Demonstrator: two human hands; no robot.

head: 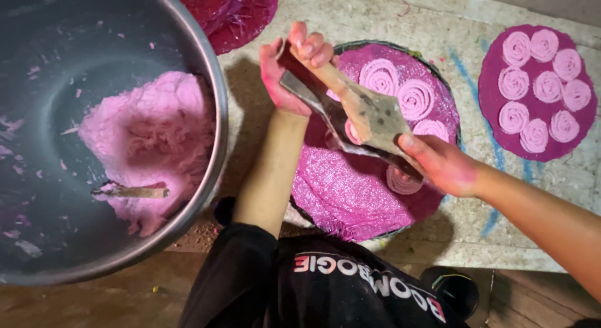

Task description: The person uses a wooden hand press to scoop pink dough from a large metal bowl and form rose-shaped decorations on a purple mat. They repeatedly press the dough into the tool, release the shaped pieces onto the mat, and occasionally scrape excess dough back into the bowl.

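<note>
While the press (366,112) sits in the middle of the frame above the round pink mat (363,190), I can see both hands committed to it: the left hand (294,68) is closed around the two long handles at their upper end, thumb and fingers wrapped tight, and the right hand (438,162) has its fingers curled against the lower, broad end of the tool, near where a fresh spiral (400,181) lies on the mat. I judge the press to be stiff and fairly heavy for its size, wood and metal hinged together, so it wants a firm grip at the handle ends for leverage and a steadying hold at the body, much as it has now. Pink dough stains both hands, so I'd expect the handles to be somewhat slick. The spirals (397,93) already laid at the upper part of the mat look soft and fragile; I would not touch them. The mat itself looks thin and floppy, best lifted by its rim. At the left, the big metal bowl (213,115) holds a mound of pink dough (150,140), soft and sticky by the look, with a small tool (134,192) resting in it. At the upper right a second mat (494,121) carries finished spirals on the stone surface (375,18).
</note>
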